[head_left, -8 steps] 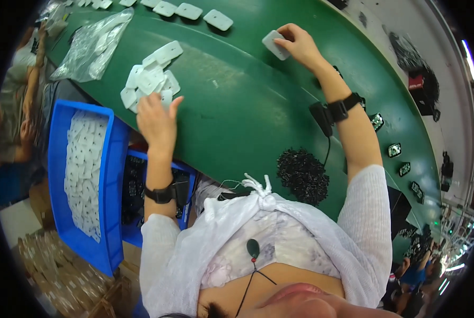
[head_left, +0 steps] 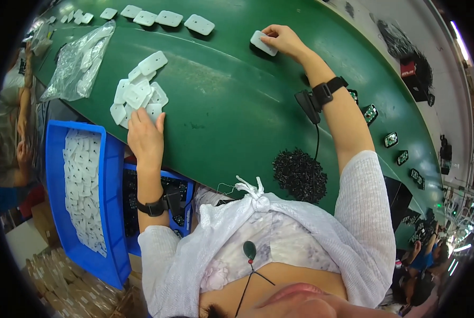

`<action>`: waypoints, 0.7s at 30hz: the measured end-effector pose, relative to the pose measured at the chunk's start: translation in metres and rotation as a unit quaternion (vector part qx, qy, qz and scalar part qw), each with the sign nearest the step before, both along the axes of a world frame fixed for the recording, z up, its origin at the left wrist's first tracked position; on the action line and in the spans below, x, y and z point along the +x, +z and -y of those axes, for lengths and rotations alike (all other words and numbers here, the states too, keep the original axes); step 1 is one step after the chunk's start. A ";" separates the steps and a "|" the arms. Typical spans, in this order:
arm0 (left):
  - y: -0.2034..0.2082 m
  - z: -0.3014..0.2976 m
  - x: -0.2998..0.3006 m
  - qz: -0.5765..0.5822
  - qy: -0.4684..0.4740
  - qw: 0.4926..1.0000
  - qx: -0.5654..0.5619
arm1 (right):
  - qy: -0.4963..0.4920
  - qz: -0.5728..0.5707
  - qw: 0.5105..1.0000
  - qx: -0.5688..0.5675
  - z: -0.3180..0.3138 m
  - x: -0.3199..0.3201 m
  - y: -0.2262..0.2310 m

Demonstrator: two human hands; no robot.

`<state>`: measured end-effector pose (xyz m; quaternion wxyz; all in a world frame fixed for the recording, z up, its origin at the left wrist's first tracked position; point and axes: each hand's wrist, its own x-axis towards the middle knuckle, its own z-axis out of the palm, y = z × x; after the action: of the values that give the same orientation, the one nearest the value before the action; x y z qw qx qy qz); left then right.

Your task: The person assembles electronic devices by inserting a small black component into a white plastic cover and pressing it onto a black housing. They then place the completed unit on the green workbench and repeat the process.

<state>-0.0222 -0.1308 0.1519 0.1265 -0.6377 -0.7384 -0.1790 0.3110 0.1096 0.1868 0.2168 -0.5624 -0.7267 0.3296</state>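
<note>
My left hand (head_left: 145, 137) flat, fingers open on a pile of white plastic plates (head_left: 138, 95), right hand (head_left: 285, 40) pinching one plate (head_left: 263, 43) on the green table (head_left: 231, 106), clear bag (head_left: 77, 66) far left, blue bin (head_left: 107, 212) below.

Clear plastic bag (head_left: 77, 63) lies on belt's left.

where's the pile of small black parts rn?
Head view: the pile of small black parts sits on the green belt near its lower edge, just inside the right forearm.
</note>
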 end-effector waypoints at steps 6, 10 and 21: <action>0.012 0.005 0.004 -0.042 -0.056 0.998 -0.009 | -0.017 0.037 0.999 0.005 -0.003 0.004 0.003; 0.013 0.004 0.002 -0.049 -0.050 0.997 -0.034 | 0.023 0.099 0.984 0.144 0.019 0.017 0.041; 0.014 -0.003 -0.029 -0.027 -0.104 0.994 -0.025 | 0.016 0.181 0.970 0.161 0.249 0.136 0.148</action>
<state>-0.0516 -0.1278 0.1662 0.1107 -0.7184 -0.6690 -0.1553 0.4469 -0.1392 0.3352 0.1638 -0.5591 -0.8061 0.1040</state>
